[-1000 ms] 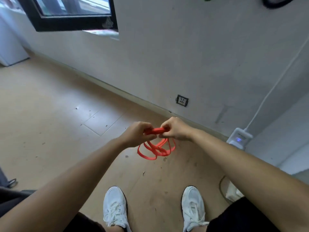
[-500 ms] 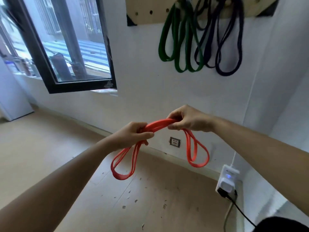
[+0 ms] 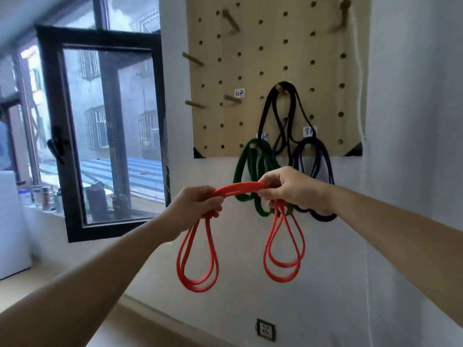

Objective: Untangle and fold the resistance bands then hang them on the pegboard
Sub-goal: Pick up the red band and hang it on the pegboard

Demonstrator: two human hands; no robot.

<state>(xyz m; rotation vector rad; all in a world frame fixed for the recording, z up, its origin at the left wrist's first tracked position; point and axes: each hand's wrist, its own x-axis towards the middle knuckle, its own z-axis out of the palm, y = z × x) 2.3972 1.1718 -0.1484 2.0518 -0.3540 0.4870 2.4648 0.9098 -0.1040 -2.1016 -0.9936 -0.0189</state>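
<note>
A folded red resistance band (image 3: 238,190) stretches between my two hands in front of the wall. My left hand (image 3: 194,205) grips one end, and double loops hang below it. My right hand (image 3: 292,189) pinches the other end, with more loops dangling under it. Above and behind is the wooden pegboard (image 3: 250,58). A green band (image 3: 246,169), a black band (image 3: 270,113) and a dark purple band (image 3: 325,166) hang from its lower pegs. Several bare pegs, such as one (image 3: 233,98) by a small label, stick out at the left.
An open black-framed window (image 3: 105,131) stands to the left of the pegboard. A white appliance (image 3: 10,221) sits at the far left. A wall socket (image 3: 265,329) is low on the wall. A white cord (image 3: 359,71) runs down the pegboard's right edge.
My view has tilted up from the floor to the pegboard. Both hands have risen with the red band and moved apart, so its loops now hang down on each side.
</note>
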